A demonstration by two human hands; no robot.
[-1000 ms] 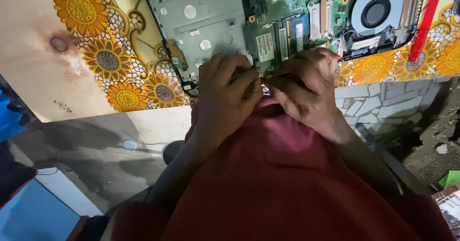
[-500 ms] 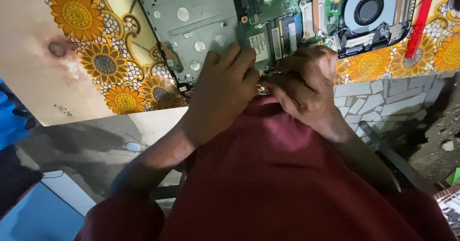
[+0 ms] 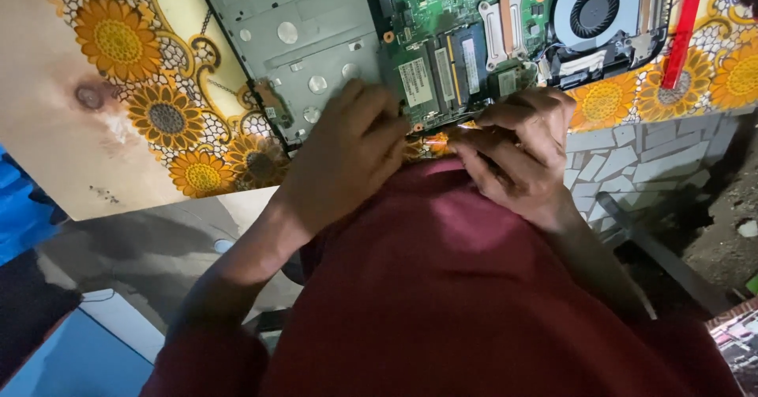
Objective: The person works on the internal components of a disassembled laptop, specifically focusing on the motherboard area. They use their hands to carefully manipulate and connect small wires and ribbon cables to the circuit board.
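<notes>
Since the earlier frame both hands have slid slightly along the near edge of the opened laptop [image 3: 332, 57]. Left hand [image 3: 347, 156] rests fingers spread on its grey chassis; right hand [image 3: 517, 148] has fingers curled, pinching something too small to tell at the green circuit board [image 3: 442, 41]. Under the laptop lies a sunflower-patterned cloth [image 3: 134, 81]; right of it, a red tool [image 3: 683, 30]. Below the laptop, a grey floor [image 3: 134, 255].
</notes>
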